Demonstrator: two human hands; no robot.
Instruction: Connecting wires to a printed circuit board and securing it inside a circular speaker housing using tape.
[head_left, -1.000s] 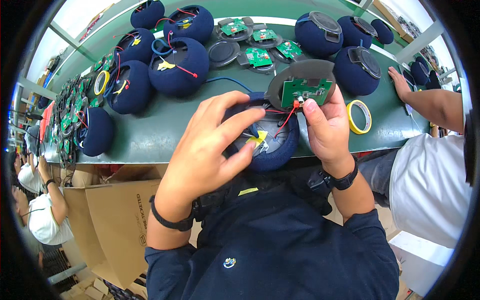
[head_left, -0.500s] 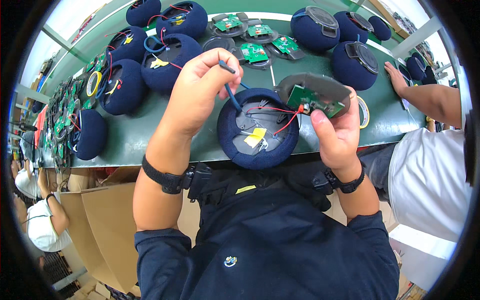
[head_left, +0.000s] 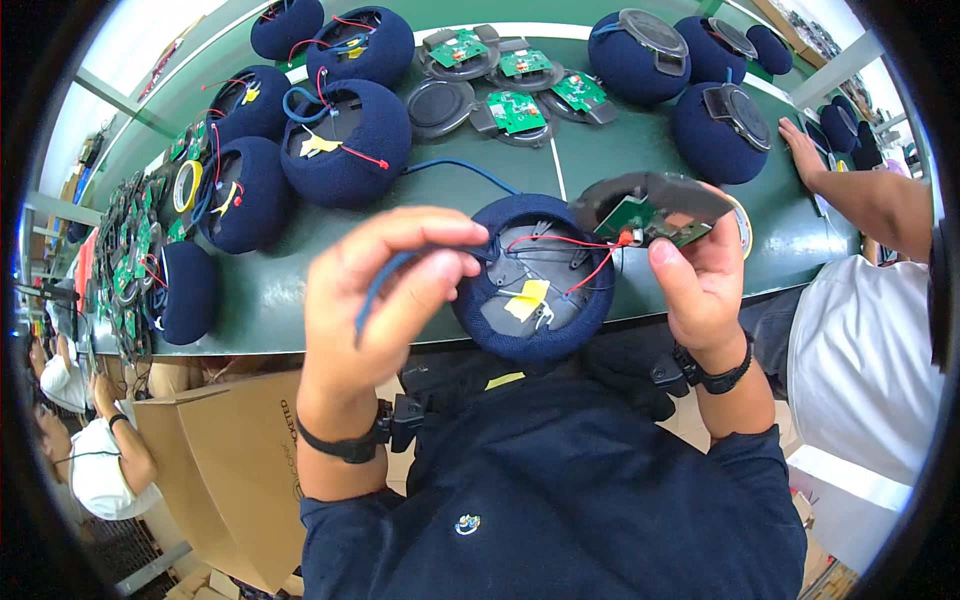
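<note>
A round speaker housing covered in dark blue fabric (head_left: 535,340) stands at the table's near edge, its open side up. Inside are grey plastic, thin wires and a piece of yellow tape (head_left: 527,299). My left hand (head_left: 385,285) pinches a blue cord (head_left: 385,283) between thumb and fingers at the housing's left rim; one length droops over the palm, and another blue length runs across the table behind. My right hand (head_left: 700,270) holds a round black cover (head_left: 610,200) with a green circuit board (head_left: 630,217), tilted beside the housing. Red wires (head_left: 590,245) link board and housing.
More blue housings (head_left: 345,175) stand at left, others with black covers (head_left: 722,130) at right. Black covers with boards (head_left: 515,112) lie at the back; boards (head_left: 130,250) are heaped far left. A co-worker's hand (head_left: 800,150) rests at right. An open carton (head_left: 230,460) stands below.
My left hand has come down to the housing's left rim with the cord, whose end was held up above it before. My right hand still holds the cover beside the housing.
</note>
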